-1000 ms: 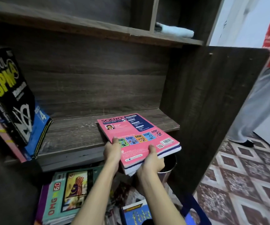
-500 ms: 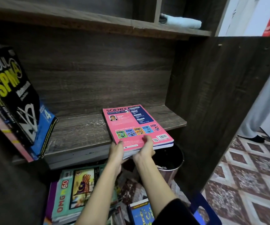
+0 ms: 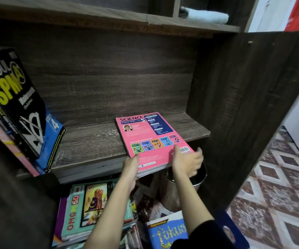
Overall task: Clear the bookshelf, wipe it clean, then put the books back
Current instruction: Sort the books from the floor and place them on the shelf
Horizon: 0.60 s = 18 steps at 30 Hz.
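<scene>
Because the pink glossy Science workbook (image 3: 152, 139) lies flat with its near edge hanging over the front lip of the dark wood-grain middle shelf board (image 3: 91, 141), it looks like a book going back after the wipe, slid in part-way and not yet seated. At least one thinner book lies under it. The left hand (image 3: 131, 166) is clamped on the workbook's near left corner just off the board's front edge, thumb on the cover and fingers underneath, probably to carry the overhanging weight and steer. The right hand (image 3: 186, 162) is at the near right corner with fingers spread apart and gripping nothing. One fingertip reaches the cover by the barcode, though blur hides whether it presses. At the board's left end a thick black book with yellow SPM lettering (image 3: 14, 97) leans against others, with a blue paperback (image 3: 55, 133) propped on it, likely tilted because nothing braces them yet. Below the board wait a stack of colourful paperbacks (image 3: 91, 203) and a blue Fokus book (image 3: 166, 232), beside a round metal bin (image 3: 181, 187). Above it, a folded pale blue cloth (image 3: 204, 15) is parked on the next shelf up.
</scene>
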### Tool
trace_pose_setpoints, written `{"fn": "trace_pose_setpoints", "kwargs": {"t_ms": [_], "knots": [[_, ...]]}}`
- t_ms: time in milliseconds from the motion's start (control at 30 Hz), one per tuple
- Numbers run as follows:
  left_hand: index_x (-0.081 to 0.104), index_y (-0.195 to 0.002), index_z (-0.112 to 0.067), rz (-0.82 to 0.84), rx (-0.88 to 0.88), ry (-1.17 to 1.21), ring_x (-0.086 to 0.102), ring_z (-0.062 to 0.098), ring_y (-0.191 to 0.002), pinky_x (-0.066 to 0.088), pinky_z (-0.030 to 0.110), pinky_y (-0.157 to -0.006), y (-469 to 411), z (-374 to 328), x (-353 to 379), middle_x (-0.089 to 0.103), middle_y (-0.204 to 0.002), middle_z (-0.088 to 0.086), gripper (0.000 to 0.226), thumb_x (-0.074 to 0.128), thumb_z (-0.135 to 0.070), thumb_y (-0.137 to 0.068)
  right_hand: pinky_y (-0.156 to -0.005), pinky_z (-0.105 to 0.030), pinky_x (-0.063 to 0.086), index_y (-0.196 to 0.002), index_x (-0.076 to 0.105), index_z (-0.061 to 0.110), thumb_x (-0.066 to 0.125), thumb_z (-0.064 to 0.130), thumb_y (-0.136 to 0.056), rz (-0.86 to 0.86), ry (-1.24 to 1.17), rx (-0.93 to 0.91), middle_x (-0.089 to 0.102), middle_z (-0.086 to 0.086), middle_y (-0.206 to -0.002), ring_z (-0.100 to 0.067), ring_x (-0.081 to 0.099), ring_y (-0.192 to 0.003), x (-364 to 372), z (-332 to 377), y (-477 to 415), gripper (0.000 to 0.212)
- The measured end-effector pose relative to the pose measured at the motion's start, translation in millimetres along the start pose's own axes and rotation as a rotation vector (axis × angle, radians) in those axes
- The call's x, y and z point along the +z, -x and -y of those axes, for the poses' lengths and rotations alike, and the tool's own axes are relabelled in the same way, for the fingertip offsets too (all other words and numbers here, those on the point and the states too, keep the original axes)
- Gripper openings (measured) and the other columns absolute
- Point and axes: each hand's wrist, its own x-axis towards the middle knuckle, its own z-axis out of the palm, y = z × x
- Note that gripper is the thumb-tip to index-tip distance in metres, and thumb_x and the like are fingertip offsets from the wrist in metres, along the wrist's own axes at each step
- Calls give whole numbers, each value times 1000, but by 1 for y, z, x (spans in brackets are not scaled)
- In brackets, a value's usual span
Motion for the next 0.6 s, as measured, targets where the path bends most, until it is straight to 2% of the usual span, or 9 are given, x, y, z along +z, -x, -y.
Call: {"fn": "trace_pose_setpoints", "kwargs": {"t_ms": [67, 133, 200, 300, 400, 500, 567, 600], "knots": [[54, -120, -6, -17, 15, -16, 62, 27, -99, 48, 41, -94, 0, 0, 1, 66, -112, 13, 27, 41, -20, -101, -108, -45, 27, -140, 33, 7, 66, 49, -82, 30, 307, -296, 33, -15, -147, -32, 25, -138, -6, 10, -14, 79], [53, -120, -4, -38, 13, -22, 62, 28, -102, 49, 38, -90, -2, 0, 2, 65, -112, 14, 28, 42, -21, -100, -106, -44, 30, -136, 36, 5, 62, 53, -83, 179, 515, -422, 39, -16, -142, -33, 32, -134, -4, 22, -28, 75], [53, -121, -4, -58, 5, -19, 62, 28, -101, 49, 35, -84, -5, 2, 4, 66, -111, 14, 29, 43, -22, -100, -104, -44, 32, -134, 36, 4, 62, 56, -83, 336, 614, -423, 41, -16, -140, -33, 37, -131, 0, 34, -37, 78], [54, -119, -4, -83, 15, -41, 63, 27, -100, 47, 32, -80, -6, 2, 5, 66, -110, 13, 29, 45, -23, -100, -103, -43, 38, -132, 36, 7, 68, 59, -77, 465, 672, -358, 47, -15, -136, -33, 45, -126, 8, 46, -46, 82], [54, -116, -5, -97, 68, -98, 61, 25, -99, 45, 30, -81, -8, 4, 4, 64, -113, 12, 25, 46, -22, -100, -100, -43, 42, -130, 40, 9, 75, 54, -73, 461, 745, -389, 49, -15, -133, -32, 46, -125, 12, 53, -46, 80], [55, -116, -5, -114, 121, -183, 58, 23, -96, 41, 27, -80, -8, 3, 0, 63, -116, 11, 24, 42, -19, -101, -97, -43, 41, -132, 37, 9, 79, 36, -75, 428, 742, -448, 44, -18, -134, -34, 42, -126, 13, 64, -44, 75], [54, -120, -5, -145, 139, -240, 57, 25, -101, 41, 28, -83, -9, -1, -4, 61, -118, 11, 26, 41, -18, -101, -92, -41, 45, -128, 42, 7, 78, 28, -77, 426, 665, -408, 50, -17, -128, -32, 51, -118, 11, 76, -46, 65], [54, -120, -5, -172, 148, -282, 57, 28, -104, 42, 29, -84, -10, -4, -6, 61, -119, 11, 26, 41, -16, -101, -85, -39, 49, -120, 49, 6, 76, 26, -78, 458, 604, -364, 57, -16, -119, -28, 60, -105, 9, 82, -48, 54]]}}
